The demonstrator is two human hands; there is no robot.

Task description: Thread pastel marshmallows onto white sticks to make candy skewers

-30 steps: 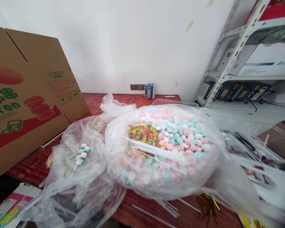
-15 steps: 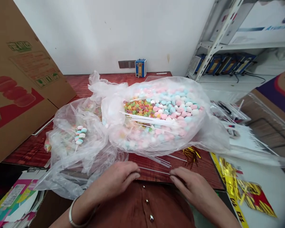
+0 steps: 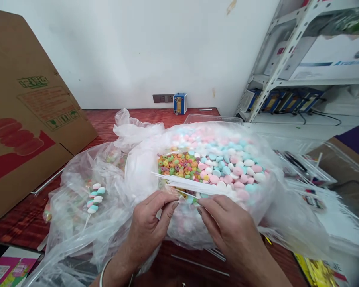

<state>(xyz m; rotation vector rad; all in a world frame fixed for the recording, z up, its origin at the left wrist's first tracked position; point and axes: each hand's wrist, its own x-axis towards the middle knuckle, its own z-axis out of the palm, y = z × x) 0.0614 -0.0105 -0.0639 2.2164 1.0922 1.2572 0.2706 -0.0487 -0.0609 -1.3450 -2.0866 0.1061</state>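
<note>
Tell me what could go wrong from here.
The right hand could nudge the white sticks lying across the candies and scatter them. The crumpled plastic bag beside the left hand might snag on the silver bracelet.

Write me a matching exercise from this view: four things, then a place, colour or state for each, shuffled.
1. Left hand
2. Skewered candies
3. Small ring-shaped pieces
4. Blue device

A. Standing by the wall, beside a dark socket panel
B. Mostly orange, green and yellow
C. Has a metal bracelet at its wrist
D. Pink, white and blue

Pairs: 1-C, 2-D, 3-B, 4-A
</note>
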